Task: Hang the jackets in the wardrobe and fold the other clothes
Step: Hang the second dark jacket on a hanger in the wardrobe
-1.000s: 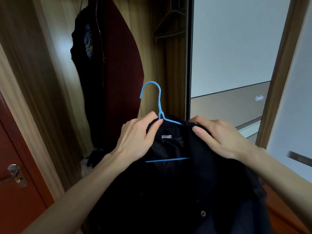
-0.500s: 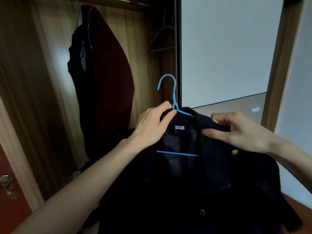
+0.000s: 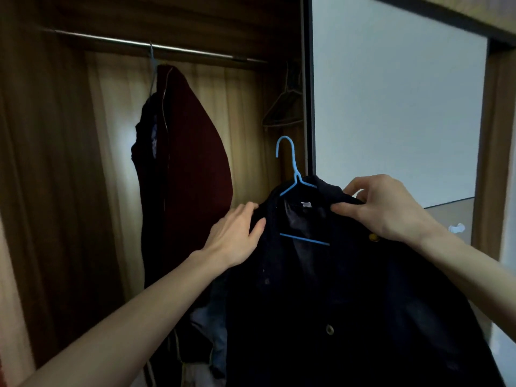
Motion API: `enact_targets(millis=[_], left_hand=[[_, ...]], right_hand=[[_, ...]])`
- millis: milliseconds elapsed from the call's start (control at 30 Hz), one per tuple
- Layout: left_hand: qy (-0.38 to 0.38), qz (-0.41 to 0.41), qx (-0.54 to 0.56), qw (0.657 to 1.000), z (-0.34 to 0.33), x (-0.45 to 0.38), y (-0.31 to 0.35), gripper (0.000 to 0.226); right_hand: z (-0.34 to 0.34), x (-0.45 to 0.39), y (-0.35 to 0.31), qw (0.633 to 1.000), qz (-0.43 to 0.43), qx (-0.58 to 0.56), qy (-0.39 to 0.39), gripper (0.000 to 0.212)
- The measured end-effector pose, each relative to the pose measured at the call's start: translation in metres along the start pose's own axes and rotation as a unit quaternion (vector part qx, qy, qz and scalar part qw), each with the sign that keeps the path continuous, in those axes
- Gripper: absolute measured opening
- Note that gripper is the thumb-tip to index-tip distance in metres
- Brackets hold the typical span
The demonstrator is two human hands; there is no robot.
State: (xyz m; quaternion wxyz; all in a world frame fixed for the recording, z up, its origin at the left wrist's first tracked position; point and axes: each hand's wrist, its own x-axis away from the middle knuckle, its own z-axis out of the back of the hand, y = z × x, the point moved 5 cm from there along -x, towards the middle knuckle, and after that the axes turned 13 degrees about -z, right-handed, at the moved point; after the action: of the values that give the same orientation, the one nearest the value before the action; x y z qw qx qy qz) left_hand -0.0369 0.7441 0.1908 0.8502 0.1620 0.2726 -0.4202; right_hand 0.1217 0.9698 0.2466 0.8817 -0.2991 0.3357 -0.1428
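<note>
A dark navy jacket (image 3: 349, 303) with buttons sits on a blue hanger (image 3: 293, 174), held up in front of the open wardrobe. My left hand (image 3: 237, 233) grips the jacket's left shoulder beside the collar. My right hand (image 3: 382, 208) pinches the right side of the collar. The hanger's hook points up, well below the metal rail (image 3: 156, 47). The hanger's shoulders are hidden under the fabric; only its hook, neck and lower bar show.
On the rail hang a dark red jacket (image 3: 195, 174) and a dark garment (image 3: 145, 152) beside it. Empty wire hangers (image 3: 284, 110) hang at the rail's right end. A grey sliding door (image 3: 391, 107) stands to the right. Clothes lie on the wardrobe floor (image 3: 206, 331).
My left hand slid from the hanger's neck down to the jacket's left shoulder. My right hand closed on the collar. The view tilted up, revealing the rail.
</note>
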Motion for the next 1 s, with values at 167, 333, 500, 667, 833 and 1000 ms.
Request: enact_targets(millis=[167,333,500,667,833,1000], left_hand=[[0.021,-0.029,-0.030,0.999,0.009,-0.049,-0.018,0.053],[0.059,-0.067,-0.138,0.986,0.046,-0.112,-0.038,0.042],[0.007,-0.006,-0.280,0.960,0.079,-0.169,-0.069,0.034],[-0.112,0.069,-0.402,0.906,0.093,-0.204,-0.085,0.022],[0.017,0.113,-0.264,0.958,0.114,-0.233,-0.107,0.031],[0.082,0.105,-0.284,0.950,0.137,-0.257,-0.138,0.040]], right_hand=[[-0.011,-0.068,-0.043,0.996,0.017,0.072,0.047,0.019],[-0.017,-0.139,-0.077,0.989,0.007,0.104,0.101,0.025],[-0.023,-0.195,-0.118,0.985,-0.002,0.114,0.132,0.034],[-0.028,-0.235,-0.163,0.986,0.001,0.091,0.137,0.027],[-0.033,-0.277,-0.215,0.986,0.014,0.052,0.156,0.043],[-0.035,-0.320,-0.250,0.989,0.020,0.000,0.145,0.037]])
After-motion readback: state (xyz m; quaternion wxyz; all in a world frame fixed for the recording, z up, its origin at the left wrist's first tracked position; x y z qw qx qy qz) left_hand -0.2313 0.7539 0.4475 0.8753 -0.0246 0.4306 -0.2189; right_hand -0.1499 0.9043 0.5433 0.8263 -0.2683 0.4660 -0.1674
